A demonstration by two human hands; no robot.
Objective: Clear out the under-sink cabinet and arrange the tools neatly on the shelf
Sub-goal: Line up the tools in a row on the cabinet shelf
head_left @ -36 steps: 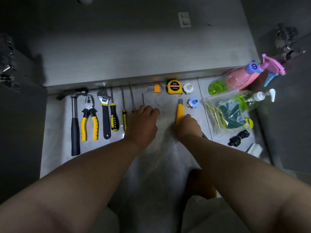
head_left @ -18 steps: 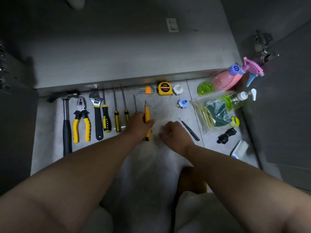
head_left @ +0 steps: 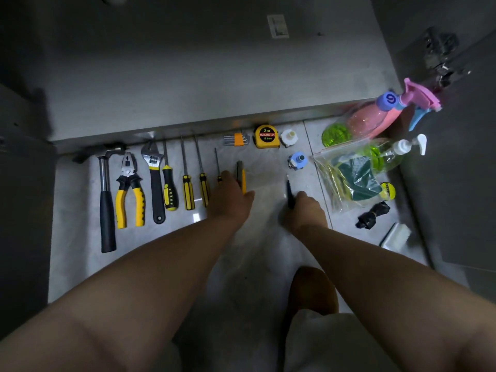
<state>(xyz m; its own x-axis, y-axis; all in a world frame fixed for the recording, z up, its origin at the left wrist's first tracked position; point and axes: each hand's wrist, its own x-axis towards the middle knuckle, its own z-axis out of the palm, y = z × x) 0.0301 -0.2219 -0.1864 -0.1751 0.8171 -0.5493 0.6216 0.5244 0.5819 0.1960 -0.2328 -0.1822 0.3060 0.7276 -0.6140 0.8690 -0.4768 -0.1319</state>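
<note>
Tools lie in a row on the tiled floor (head_left: 80, 264) along the front edge of the cabinet (head_left: 214, 76), handles toward the person. L to R: hammer (head_left: 107, 200), pliers (head_left: 130, 189), wrench (head_left: 154, 181), then 4 screwdrivers (head_left: 188, 189).

The left hand (head_left: 230, 200) grips the lower end of a yellow knife (head_left: 241, 174), which lies just R of the smallest screwdriver w/ its blade end toward the cabinet. The right hand (head_left: 304, 210) pinches the lower end of a thin black tool (head_left: 289, 191); can't tell if its tip touches the floor.

Hex keys (head_left: 237, 139), tape measure (head_left: 266, 136) and white cap (head_left: 288, 137) sit close to the cabinet edge, w/ a blue fitting (head_left: 297, 161) nr the cap.

Along the floor's R edge: pink spray bottle (head_left: 375, 118), pump bottle (head_left: 389, 154), zip bag (head_left: 349, 178) w/ sponges, yellow tape roll (head_left: 387, 190), black bundle (head_left: 373, 214), white brush (head_left: 396, 236).
</note>
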